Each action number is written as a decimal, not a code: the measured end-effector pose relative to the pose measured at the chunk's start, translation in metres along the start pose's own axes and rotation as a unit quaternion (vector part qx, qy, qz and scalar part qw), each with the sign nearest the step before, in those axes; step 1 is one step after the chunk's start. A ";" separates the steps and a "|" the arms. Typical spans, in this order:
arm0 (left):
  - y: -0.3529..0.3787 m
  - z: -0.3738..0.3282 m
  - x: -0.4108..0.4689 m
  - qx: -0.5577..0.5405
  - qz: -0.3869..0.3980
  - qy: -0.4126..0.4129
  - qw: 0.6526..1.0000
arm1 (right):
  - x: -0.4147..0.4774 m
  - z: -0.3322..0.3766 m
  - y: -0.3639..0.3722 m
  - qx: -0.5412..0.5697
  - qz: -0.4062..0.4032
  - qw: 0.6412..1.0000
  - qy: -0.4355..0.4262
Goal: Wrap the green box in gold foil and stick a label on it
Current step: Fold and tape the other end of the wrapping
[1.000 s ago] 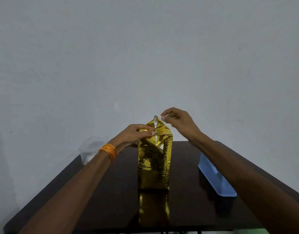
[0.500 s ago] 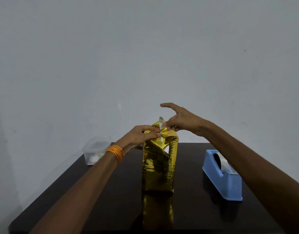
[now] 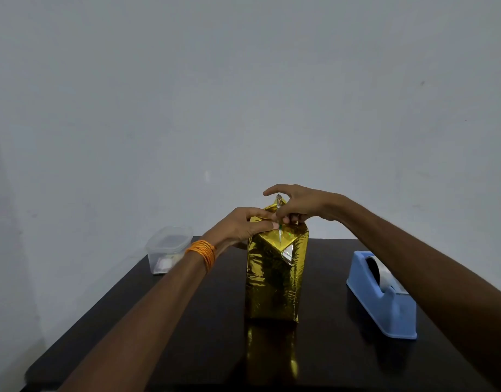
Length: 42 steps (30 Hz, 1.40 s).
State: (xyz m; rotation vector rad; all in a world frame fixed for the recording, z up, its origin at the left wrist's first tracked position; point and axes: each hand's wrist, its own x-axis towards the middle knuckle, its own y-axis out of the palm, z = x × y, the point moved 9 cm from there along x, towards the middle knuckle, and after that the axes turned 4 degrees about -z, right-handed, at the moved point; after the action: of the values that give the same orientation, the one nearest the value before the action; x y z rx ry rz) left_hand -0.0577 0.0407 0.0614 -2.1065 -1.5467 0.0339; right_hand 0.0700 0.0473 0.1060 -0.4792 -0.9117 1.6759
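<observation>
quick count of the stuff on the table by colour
gold: 1, the foil-wrapped box
blue: 1, the tape dispenser
clear: 1, the lidded plastic container
total: 3 things on the black table

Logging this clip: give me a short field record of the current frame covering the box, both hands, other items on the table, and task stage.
box: foil-wrapped box, upright at table centre, fully gold
left hand: pressing the folded top flap
right hand: pinching a strip of clear tape at the top fold
tape dispenser: blue, right of the box, apart from it
container: clear, lidded, far left corner
table: dark, glossy
stage: top fold being taped; no label visible yet
</observation>
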 end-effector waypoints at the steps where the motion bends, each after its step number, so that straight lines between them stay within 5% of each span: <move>1: 0.000 -0.001 0.000 -0.002 0.001 0.002 1.000 | 0.001 0.000 0.001 -0.007 0.000 1.000 0.001; 12: -0.001 0.005 0.006 -0.005 -0.005 0.002 1.000 | 0.004 -0.018 -0.013 -0.121 -0.037 0.991 0.051; 17: 0.000 0.005 0.004 -0.024 -0.002 -0.008 1.000 | -0.014 -0.024 -0.036 -0.164 -0.184 0.969 -0.005; 27: -0.002 0.007 0.006 0.003 -0.017 -0.011 1.000 | -0.012 -0.042 -0.006 0.046 -0.217 0.974 0.047; 35: -0.006 0.012 0.007 -0.007 -0.011 -0.010 1.000 | -0.015 -0.049 0.003 0.093 -0.232 0.967 0.051; 42: 0.000 0.007 0.009 0.017 -0.002 -0.006 1.000 | -0.015 -0.060 0.014 0.202 -0.153 0.956 0.147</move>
State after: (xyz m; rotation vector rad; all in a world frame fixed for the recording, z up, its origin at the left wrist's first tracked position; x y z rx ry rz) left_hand -0.0566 0.0510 0.0577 -2.0796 -1.5466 0.0712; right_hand 0.1088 0.0515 0.0560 -0.2784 -0.3847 1.4087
